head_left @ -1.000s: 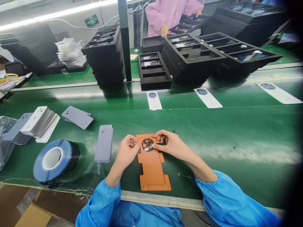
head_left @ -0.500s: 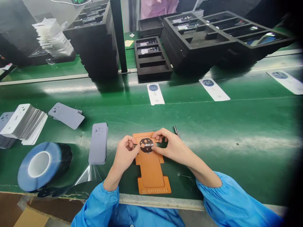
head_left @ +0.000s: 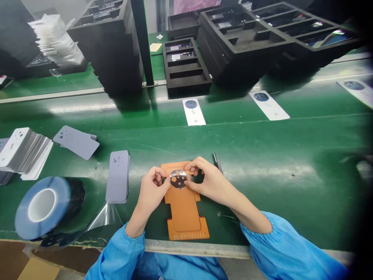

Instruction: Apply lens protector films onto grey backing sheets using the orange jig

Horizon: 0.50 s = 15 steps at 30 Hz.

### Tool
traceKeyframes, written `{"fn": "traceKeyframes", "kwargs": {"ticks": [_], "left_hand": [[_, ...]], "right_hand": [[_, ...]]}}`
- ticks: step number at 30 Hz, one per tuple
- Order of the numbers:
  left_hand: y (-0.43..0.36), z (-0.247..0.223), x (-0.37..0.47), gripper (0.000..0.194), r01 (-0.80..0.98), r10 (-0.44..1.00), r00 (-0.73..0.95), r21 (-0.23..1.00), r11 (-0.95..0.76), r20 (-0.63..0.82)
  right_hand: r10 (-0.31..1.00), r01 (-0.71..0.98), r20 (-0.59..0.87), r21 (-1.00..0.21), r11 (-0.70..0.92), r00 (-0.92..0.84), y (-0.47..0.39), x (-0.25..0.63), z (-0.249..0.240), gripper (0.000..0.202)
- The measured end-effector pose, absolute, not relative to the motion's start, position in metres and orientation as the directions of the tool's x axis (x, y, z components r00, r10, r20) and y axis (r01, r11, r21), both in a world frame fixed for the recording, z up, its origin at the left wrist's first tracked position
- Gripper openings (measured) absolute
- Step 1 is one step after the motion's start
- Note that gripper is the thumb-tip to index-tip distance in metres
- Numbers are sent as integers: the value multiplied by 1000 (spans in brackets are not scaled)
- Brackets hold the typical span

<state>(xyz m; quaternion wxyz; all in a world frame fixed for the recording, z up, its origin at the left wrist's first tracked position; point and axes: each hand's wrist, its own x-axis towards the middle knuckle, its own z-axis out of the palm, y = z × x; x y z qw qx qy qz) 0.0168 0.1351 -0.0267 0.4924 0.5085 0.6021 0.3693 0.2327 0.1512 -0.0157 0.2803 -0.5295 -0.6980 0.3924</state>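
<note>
A glossy black round sticker (head_left: pixel 178 179) with several holes is at the upper end of an orange jig plate (head_left: pixel 186 214) on the green bench. My left hand (head_left: pixel 154 189) pinches the sticker's left edge between thumb and fingertips. On the opposite side, my right hand (head_left: pixel 210 179) has its thumb at the right edge, with curled fingers over the jig's upper right corner. Whether the sticker touches the jig, I cannot tell. Left of the jig lie a few grey phone back panels (head_left: pixel 117 177), one on another.
A large roll of sticker tape (head_left: pixel 21 216) stands front left, its clear film trailing towards me. Behind it are stacked white panels (head_left: pixel 14 149). White panels with dark discs (head_left: pixel 194 116) lie along the back. Black trays (head_left: pixel 189 85) are piled beyond. A dark slim tool (head_left: pixel 217 162) lies by my right hand.
The view has shifted slightly. The sticker's shine has moved from its right side to its upper part, so its tilt seems changed. Both hands keep nearly the same place and grip.
</note>
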Motion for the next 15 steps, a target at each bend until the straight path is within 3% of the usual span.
{"fn": "traceKeyframes", "kwargs": {"ticks": [15], "left_hand": [[135, -28, 18, 17, 308, 977, -32, 928, 209, -210]], "right_hand": [[914, 442, -29, -881, 167, -405, 155, 249, -18, 22]]}}
